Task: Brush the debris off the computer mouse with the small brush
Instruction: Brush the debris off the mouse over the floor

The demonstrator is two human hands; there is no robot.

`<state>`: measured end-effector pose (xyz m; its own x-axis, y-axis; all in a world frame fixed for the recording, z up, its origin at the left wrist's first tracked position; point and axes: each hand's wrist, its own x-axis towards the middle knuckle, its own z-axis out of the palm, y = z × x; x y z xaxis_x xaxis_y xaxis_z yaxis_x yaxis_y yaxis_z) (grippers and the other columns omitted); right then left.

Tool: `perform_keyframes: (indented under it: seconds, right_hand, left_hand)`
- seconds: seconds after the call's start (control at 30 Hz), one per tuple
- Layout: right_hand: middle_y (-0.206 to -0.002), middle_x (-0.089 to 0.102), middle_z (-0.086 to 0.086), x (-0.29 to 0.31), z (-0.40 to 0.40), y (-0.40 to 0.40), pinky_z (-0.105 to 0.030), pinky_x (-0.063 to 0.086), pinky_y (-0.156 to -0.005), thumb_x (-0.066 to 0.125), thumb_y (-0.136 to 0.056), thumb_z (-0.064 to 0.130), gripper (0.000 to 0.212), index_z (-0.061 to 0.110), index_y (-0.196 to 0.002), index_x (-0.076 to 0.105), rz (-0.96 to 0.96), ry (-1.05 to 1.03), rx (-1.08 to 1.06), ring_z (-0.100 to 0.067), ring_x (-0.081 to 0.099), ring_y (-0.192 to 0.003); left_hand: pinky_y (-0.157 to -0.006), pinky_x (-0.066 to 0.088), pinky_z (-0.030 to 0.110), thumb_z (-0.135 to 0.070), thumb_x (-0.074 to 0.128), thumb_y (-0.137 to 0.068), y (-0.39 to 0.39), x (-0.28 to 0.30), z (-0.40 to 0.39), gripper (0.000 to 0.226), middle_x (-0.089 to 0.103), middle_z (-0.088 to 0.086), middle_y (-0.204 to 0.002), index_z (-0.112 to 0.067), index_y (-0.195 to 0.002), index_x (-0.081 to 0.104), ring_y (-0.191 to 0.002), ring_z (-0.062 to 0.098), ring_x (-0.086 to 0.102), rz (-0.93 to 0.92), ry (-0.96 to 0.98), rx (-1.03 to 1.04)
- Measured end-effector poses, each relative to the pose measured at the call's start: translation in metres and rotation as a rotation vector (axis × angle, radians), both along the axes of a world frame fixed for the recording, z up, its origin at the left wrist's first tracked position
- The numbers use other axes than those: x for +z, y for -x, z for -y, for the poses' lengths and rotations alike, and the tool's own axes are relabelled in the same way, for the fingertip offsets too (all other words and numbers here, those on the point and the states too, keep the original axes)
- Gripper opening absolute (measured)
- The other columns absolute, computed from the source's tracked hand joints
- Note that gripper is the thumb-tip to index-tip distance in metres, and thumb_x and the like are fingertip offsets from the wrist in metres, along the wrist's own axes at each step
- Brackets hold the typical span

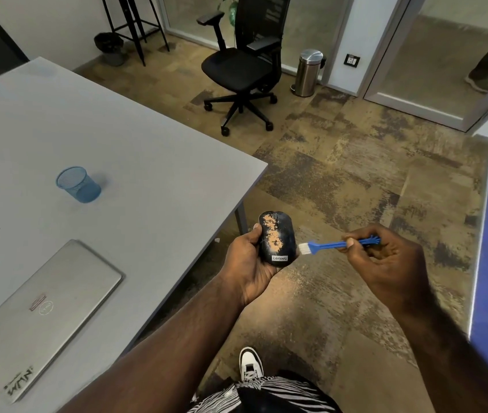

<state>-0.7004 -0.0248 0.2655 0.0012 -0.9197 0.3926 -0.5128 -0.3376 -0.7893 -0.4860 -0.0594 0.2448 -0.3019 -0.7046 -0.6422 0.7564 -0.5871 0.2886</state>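
My left hand (247,260) is cupped under the computer mouse (277,239), fingers wrapped round its left side and thumb side closed on it, held in the air just off the right edge of the worktop (135,150), over the floor (356,180). Mouse is black, top face up, label end nearest me. Orange-tan debris (272,235) sits in patches down the middle and toward the far left of its top.

My right hand (386,257) is pinched shut on the small brush (341,244), fingers and thumb around the far-right half of the blue handle. Handle runs roughly level, left to right. White bristles (304,249) point left and sit right at the mouse's near right edge; can't tell if they touch it. A pale dusting of fine grains is on the floor below the mouse.

On the worktop, well left of the hands: closed silver laptop (46,311) near me, blue mesh cup (78,184) farther out, standing alone. Far side of the room: black office chair (241,67), steel pedal bin (308,72) to its right. My white shoe (250,363) shows at the bottom, under the arms.
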Motion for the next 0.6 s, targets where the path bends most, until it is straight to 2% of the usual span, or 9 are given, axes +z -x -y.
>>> perform_keyframes:
  seconds: [0.1, 0.17, 0.23, 0.33, 0.4, 0.47, 0.6]
  right_hand:
    - [-0.091, 0.068, 0.034, 0.004, -0.006, -0.012, -0.004, 0.05, -0.063, 0.069, -0.085, 0.017, 0.018, 0.031, -0.096, 0.067, -0.031, 0.004, 0.097, 0.011, 0.068, -0.078]
    - [-0.084, 0.068, 0.032, 0.002, -0.007, -0.013, -0.003, 0.05, -0.066, 0.073, -0.083, 0.01, 0.023, 0.029, -0.095, 0.067, -0.066, 0.006, 0.066, 0.014, 0.067, -0.082]
    - [-0.086, 0.064, 0.029, 0.001, -0.006, -0.009, -0.002, 0.05, -0.065, 0.075, -0.082, 0.0, 0.029, 0.025, -0.093, 0.067, -0.05, 0.01, -0.022, 0.017, 0.066, -0.081]
    - [-0.089, 0.063, 0.026, 0.005, -0.008, -0.013, -0.002, 0.049, -0.067, 0.07, -0.082, 0.007, 0.018, 0.022, -0.092, 0.066, -0.039, 0.048, -0.03, 0.018, 0.065, -0.082]
    - [-0.09, 0.064, 0.024, 0.006, -0.013, -0.023, -0.002, 0.049, -0.071, 0.069, -0.083, 0.013, 0.008, 0.015, -0.09, 0.07, -0.059, 0.053, 0.042, 0.017, 0.065, -0.086]
    - [-0.087, 0.067, 0.019, 0.006, -0.017, -0.033, -0.004, 0.049, -0.075, 0.069, -0.084, 0.016, 0.01, 0.009, -0.089, 0.073, -0.093, 0.054, 0.074, 0.011, 0.066, -0.088]
    - [-0.083, 0.074, 0.001, 0.005, -0.019, -0.039, -0.007, 0.051, -0.075, 0.075, -0.08, 0.005, 0.009, 0.004, -0.089, 0.075, -0.133, 0.063, 0.015, -0.004, 0.068, -0.078]
  left_hand:
    - [-0.067, 0.06, 0.046, -0.031, 0.032, -0.104, 0.003, 0.0, -0.001, 0.048, 0.057, 0.023, -0.134, -0.002, -0.14, 0.044, -0.099, 0.033, 0.066, 0.017, 0.008, -0.004]
    - [-0.067, 0.06, 0.046, -0.032, 0.032, -0.104, 0.005, 0.0, -0.002, 0.049, 0.057, 0.023, -0.134, -0.002, -0.14, 0.044, -0.096, 0.032, 0.068, 0.023, 0.017, -0.009]
    - [-0.068, 0.06, 0.047, -0.031, 0.032, -0.104, 0.005, 0.001, -0.002, 0.047, 0.061, 0.021, -0.128, -0.003, -0.139, 0.045, -0.087, 0.029, 0.072, 0.01, 0.017, 0.009]
    - [-0.066, 0.06, 0.045, -0.031, 0.033, -0.104, 0.004, 0.001, -0.002, 0.046, 0.063, 0.019, -0.123, -0.003, -0.139, 0.046, -0.083, 0.027, 0.074, 0.003, 0.016, 0.033]
    - [-0.066, 0.06, 0.044, -0.032, 0.032, -0.104, 0.005, 0.002, -0.003, 0.048, 0.06, 0.021, -0.129, -0.002, -0.14, 0.044, -0.09, 0.03, 0.071, 0.027, 0.019, 0.028]
    - [-0.068, 0.06, 0.044, -0.034, 0.032, -0.104, 0.006, 0.002, -0.003, 0.05, 0.057, 0.023, -0.133, -0.001, -0.141, 0.043, -0.099, 0.032, 0.066, 0.039, 0.019, 0.019]
    - [-0.07, 0.06, 0.044, -0.035, 0.031, -0.104, 0.007, 0.003, -0.004, 0.051, 0.057, 0.023, -0.133, -0.002, -0.14, 0.043, -0.102, 0.032, 0.066, 0.043, 0.027, 0.012]
